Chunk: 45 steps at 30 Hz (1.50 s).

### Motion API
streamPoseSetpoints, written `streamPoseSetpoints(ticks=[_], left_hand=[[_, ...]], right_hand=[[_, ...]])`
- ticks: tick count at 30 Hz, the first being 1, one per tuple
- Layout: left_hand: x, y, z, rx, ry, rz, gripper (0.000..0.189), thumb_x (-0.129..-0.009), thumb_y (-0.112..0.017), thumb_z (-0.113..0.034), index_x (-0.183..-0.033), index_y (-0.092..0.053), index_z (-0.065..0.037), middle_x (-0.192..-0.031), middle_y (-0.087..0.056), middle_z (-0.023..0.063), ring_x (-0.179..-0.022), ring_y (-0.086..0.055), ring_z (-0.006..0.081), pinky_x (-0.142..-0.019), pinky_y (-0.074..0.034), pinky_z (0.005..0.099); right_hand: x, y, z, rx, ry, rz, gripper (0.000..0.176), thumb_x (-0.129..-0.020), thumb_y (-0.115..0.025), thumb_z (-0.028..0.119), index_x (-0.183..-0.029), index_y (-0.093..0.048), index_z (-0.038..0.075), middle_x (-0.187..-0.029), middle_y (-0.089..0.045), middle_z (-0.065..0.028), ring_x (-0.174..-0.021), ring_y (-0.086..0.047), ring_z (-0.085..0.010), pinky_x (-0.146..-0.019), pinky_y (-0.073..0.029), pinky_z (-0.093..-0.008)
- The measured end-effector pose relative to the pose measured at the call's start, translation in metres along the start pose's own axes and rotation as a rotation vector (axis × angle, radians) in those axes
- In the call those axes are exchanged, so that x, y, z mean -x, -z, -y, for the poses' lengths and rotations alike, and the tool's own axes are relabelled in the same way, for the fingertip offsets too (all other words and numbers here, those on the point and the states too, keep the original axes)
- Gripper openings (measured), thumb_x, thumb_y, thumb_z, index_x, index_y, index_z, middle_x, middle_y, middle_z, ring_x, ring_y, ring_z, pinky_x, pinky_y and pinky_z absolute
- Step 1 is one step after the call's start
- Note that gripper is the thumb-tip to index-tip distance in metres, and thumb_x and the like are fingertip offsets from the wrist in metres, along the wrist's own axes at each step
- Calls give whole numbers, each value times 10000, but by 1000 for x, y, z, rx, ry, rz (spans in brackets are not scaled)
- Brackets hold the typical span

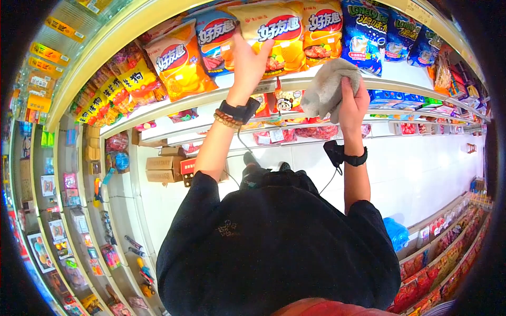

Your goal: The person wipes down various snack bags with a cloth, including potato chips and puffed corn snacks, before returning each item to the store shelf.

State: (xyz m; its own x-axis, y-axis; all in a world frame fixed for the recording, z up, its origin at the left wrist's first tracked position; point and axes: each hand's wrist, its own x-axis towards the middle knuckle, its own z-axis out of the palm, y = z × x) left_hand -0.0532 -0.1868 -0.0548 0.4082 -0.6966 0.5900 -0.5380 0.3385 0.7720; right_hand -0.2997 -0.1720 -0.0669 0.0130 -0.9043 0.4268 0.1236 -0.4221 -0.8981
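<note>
On the upper shelf, my left hand (250,62) reaches up to a yellow chip bag (284,42), its thumb and fingers apart against the bag's left side. Beside it stand a blue chip bag (215,39) and an orange chip bag (179,63). My right hand (352,102) is closed on a grey cloth (331,87), which hangs at the shelf's front edge (390,84), below an orange bag (322,29) and a dark blue bag (363,39).
Lower shelves with snack packs (290,100) run under the upper one. Cardboard boxes (164,168) sit on the white floor (421,163) at the left. More stocked racks line the left side and the lower right, near a blue plastic bag (395,233).
</note>
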Motion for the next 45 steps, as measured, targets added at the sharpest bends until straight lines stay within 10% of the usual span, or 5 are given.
streamPoseSetpoints(ticks=[14, 19, 28, 38, 45], left_hand=[[9, 16, 5, -494, -155, -5, 703, -774, -763, -357, -1293, -459, 8, -1086, -548, 174, -897, -598, 348, -731, -513, 402], [25, 62, -7, -585, -226, -123, 465, -805, -689, -182, -1228, -564, -36, -1156, -559, 146, -1056, -530, 331, -944, -391, 435], [55, 144, 33, -965, -142, -46, 677, -815, -694, -190, -1428, -414, -127, -1517, -230, 256, -1373, -236, 479, -1101, -244, 531], [49, 140, 34, -1162, -141, -121, 633, -807, -681, -168, -1390, -445, -99, -1480, -279, 276, -1366, -269, 451, -1078, -272, 539], [43, 92, 15, -659, -189, -90, 739, -736, -775, -249, -1318, -423, 42, -1399, -329, 334, -1273, -364, 490, -1028, -337, 513]], right_hand=[[-14, -71, -21, 202, 31, 506, 344, -933, -556, 166, -1215, -562, -31, -1026, -679, -141, -948, -636, -189, -858, -480, -316], [-20, -84, -17, 198, -38, 549, 343, -947, -535, 182, -1228, -553, -13, -1017, -678, -134, -937, -635, -189, -846, -481, -313], [-23, -90, -40, 109, -118, 491, 315, -963, -541, 173, -1216, -559, -13, -992, -648, -61, -892, -567, -108, -812, -459, -257], [-21, -91, -40, 164, -96, 470, 294, -966, -517, 177, -1183, -560, -16, -912, -643, -85, -827, -572, -132, -762, -457, -276], [-16, -91, -41, 125, -160, 462, 298, -983, -515, 170, -1222, -564, 0, -996, -635, -37, -893, -556, -86, -799, -455, -239]])
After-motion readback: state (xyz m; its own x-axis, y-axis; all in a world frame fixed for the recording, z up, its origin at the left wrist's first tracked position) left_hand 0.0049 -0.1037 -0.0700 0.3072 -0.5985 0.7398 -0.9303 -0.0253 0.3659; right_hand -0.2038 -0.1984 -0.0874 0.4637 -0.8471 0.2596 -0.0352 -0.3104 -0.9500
